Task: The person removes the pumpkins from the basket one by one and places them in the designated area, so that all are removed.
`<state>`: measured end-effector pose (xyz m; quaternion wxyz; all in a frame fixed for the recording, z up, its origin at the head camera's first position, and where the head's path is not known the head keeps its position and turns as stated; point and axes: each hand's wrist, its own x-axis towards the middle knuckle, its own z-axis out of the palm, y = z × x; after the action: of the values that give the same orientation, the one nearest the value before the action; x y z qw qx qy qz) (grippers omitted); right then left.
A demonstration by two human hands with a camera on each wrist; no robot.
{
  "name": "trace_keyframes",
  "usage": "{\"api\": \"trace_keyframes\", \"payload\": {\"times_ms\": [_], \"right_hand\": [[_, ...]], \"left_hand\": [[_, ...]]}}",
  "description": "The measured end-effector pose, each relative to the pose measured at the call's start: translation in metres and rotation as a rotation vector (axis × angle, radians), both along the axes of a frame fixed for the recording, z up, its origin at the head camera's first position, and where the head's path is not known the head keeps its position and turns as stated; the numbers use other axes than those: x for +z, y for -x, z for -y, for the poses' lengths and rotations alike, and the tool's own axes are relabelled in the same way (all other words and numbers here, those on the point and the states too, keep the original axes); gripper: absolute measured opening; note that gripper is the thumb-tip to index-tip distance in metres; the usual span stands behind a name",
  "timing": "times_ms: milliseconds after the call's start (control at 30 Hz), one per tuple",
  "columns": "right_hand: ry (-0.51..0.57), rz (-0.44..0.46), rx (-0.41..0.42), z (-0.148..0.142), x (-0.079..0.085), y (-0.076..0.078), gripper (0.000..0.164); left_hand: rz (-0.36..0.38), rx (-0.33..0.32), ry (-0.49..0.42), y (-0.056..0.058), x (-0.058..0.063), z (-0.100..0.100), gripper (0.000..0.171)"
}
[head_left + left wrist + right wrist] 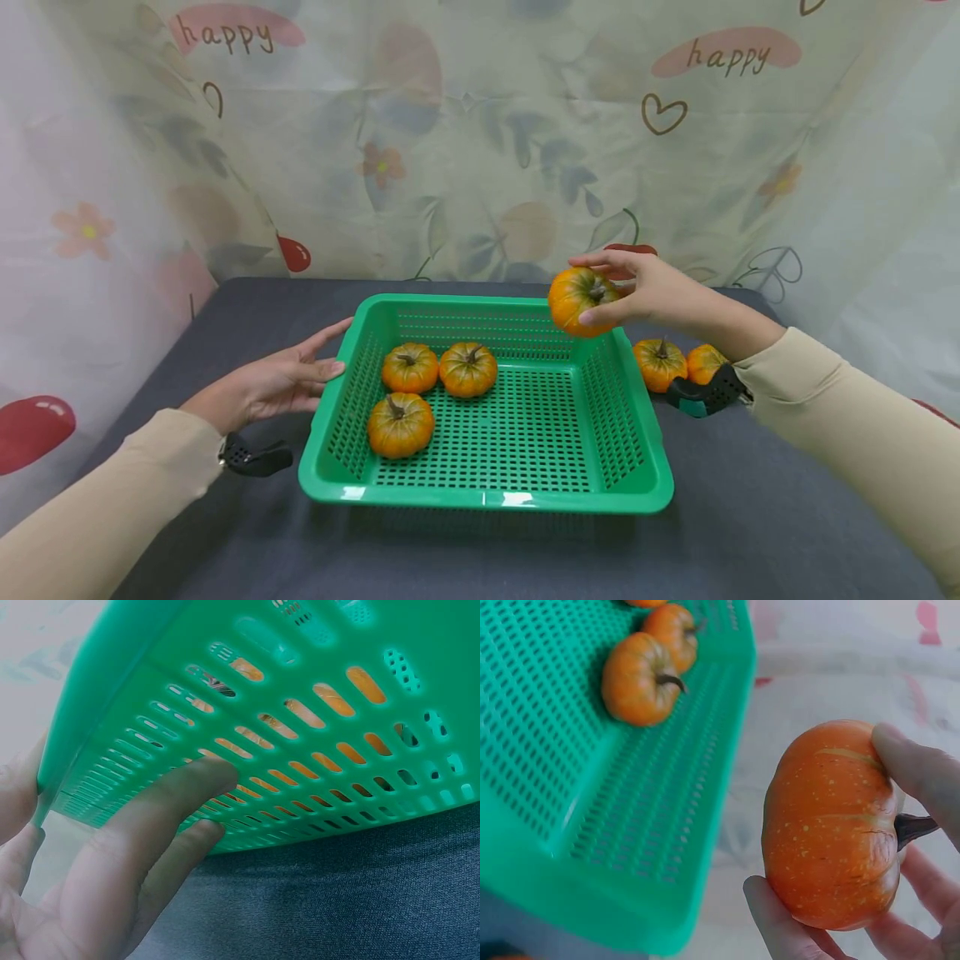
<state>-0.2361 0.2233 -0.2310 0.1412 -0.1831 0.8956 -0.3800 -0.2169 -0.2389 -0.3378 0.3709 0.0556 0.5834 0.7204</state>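
A green plastic basket (487, 500) with slotted walls stands on the dark cloth, and three small orange pumpkins lie in its left part: a front one (401, 427), a back-left one (410, 368) and a back-right one (468, 370). At its left rim my left hand (281, 379) holds on, thumb at the rim and fingers (176, 791) against the outer wall. My right hand (637, 287) grips another pumpkin (573, 302) between thumb and fingers, raised over the basket's back right corner. Its dark stem (915, 829) points toward the palm in the right wrist view.
Right of the basket, two more pumpkins sit on the cloth: a nearer one (660, 365) and one (705, 363) partly hidden behind the right wrist. A printed curtain (465, 150) hangs behind the table (480, 558) and along both sides.
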Motion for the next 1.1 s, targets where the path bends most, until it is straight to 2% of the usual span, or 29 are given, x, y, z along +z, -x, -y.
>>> {"api": "trace_keyframes", "payload": {"times_ms": [200, 467, 867, 1100], "right_hand": [[0.088, 0.007, -0.09, -0.027, 0.01, -0.006, 0.069], [0.084, -0.015, -0.243, -0.076, 0.007, -0.009, 0.067], [0.086, -0.082, -0.382, -0.146, -0.023, -0.013, 0.067], [0.121, -0.046, -0.456, -0.183, -0.047, -0.016, 0.068]], "left_hand": [[-0.004, -0.005, -0.009, -0.001, 0.001, 0.0, 0.082], [-0.009, -0.009, -0.014, -0.001, 0.0, 0.001, 0.083], [-0.011, 0.0, 0.007, -0.002, 0.002, -0.001, 0.082], [-0.014, -0.001, 0.009, -0.002, 0.002, -0.001, 0.082]]}}
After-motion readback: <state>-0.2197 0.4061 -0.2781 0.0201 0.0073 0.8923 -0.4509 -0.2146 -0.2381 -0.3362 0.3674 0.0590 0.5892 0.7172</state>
